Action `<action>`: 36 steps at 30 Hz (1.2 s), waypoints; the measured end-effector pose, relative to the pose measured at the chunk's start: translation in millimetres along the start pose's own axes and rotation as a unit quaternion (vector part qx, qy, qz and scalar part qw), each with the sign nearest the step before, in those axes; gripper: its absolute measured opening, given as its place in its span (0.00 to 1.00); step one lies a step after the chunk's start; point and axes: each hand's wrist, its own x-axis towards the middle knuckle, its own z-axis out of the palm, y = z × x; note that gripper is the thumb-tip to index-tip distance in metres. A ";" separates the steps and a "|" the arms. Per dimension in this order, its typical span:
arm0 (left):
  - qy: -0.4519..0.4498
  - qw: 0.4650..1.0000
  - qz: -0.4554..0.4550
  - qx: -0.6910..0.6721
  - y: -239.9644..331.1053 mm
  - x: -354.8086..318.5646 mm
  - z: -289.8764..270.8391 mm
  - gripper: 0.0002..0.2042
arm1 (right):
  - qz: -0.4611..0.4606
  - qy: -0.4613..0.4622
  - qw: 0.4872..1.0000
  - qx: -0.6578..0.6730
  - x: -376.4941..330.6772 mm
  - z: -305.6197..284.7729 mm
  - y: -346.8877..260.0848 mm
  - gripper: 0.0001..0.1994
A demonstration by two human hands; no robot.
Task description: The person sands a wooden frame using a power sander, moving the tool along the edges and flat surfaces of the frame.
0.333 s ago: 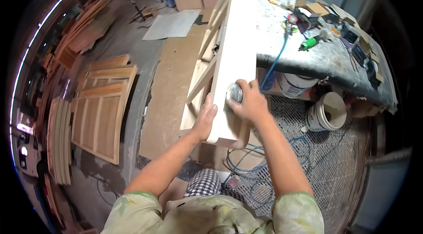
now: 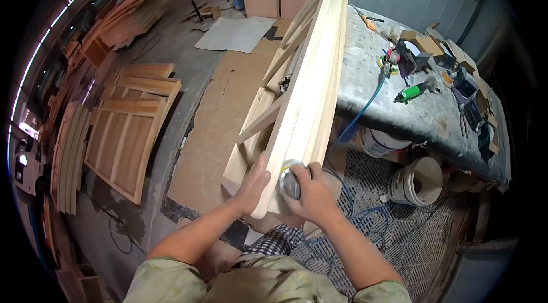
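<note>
A tall pale wooden frame (image 2: pixel 308 80) stands on edge in front of me, leaning against a grey workbench (image 2: pixel 394 109). My left hand (image 2: pixel 253 185) presses flat against the frame's near left side, fingers spread over its lower end. My right hand (image 2: pixel 311 191) grips a small round silver sanding tool (image 2: pixel 290 179) held against the frame's near face. A blue air hose (image 2: pixel 365 110) runs from the tool's side up toward the bench.
Two buckets (image 2: pixel 419 180) sit under the bench on a patterned mat. Tools and wood offcuts (image 2: pixel 434 69) clutter the benchtop. Panelled wooden doors (image 2: pixel 128 131) and stacked boards lie on the floor at left. Flat sheets (image 2: pixel 237 33) lie farther back.
My right hand with the tool has slid slightly down the frame's face. My left hand stays on the frame's side.
</note>
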 end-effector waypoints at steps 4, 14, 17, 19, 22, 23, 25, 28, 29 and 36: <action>-0.006 0.999 -0.013 0.033 4.5 5.6 10.3 0.34 | 0.065 0.032 0.997 -0.028 102.6 -36.1 47.7 0.28; 0.062 0.990 -0.098 0.082 38.0 79.0 10.5 0.33 | -0.051 -0.037 0.998 -0.008 104.2 -33.5 62.9 0.28; 0.106 0.982 -0.098 0.122 49.5 99.2 16.1 0.31 | -0.028 0.018 0.999 -0.029 186.1 -50.4 101.6 0.27; 0.137 0.972 -0.084 0.171 50.9 114.8 20.7 0.29 | -0.032 0.034 0.999 0.002 237.6 -76.0 129.8 0.25; 0.147 0.961 -0.133 0.191 68.5 129.8 20.5 0.29 | -0.024 0.018 1.000 0.008 256.6 -75.9 143.3 0.25; 0.158 0.961 -0.156 0.166 69.4 126.6 21.2 0.28 | -0.035 -0.001 0.999 0.029 241.6 -71.9 128.7 0.25; 0.171 0.961 -0.188 0.111 65.2 119.3 17.2 0.28 | -0.084 -0.078 0.993 0.022 201.5 -61.1 110.4 0.29; 0.178 0.964 -0.167 0.103 50.9 113.2 18.1 0.28 | -0.173 -0.142 0.975 -0.012 166.5 -56.0 103.7 0.30; 0.175 0.962 -0.174 0.116 58.5 113.0 18.8 0.28 | -0.179 -0.142 0.973 -0.017 169.0 -55.8 108.2 0.29; 0.126 0.957 -0.182 0.186 79.1 134.4 22.7 0.29 | -0.067 0.018 0.997 0.018 272.5 -82.5 155.0 0.26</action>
